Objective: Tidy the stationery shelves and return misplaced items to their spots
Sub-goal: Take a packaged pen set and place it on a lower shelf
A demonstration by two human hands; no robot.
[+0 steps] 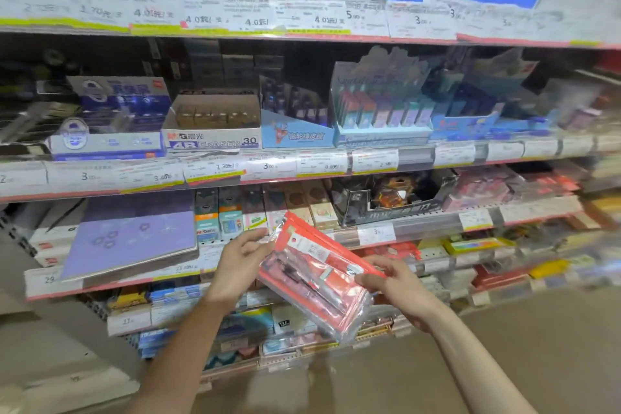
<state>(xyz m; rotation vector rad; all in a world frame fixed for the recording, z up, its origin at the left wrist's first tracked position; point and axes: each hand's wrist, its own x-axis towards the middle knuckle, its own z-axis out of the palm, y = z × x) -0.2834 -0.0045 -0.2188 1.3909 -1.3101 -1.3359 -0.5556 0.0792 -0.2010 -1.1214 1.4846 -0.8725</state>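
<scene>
Both forearms reach in from the bottom edge; left hand pinches the upper-left edge of a red-trimmed clear stationery pouch, right hand grips its right side w/ fingers curled over the front. Pouch is held in mid-air, tilted, in front of the lower shelves, touching no shelf. Looks like the carry/search step for a misplaced item: next move prob. needs spotting matching red packs & sliding it in w/o knocking neighbours.
</scene>
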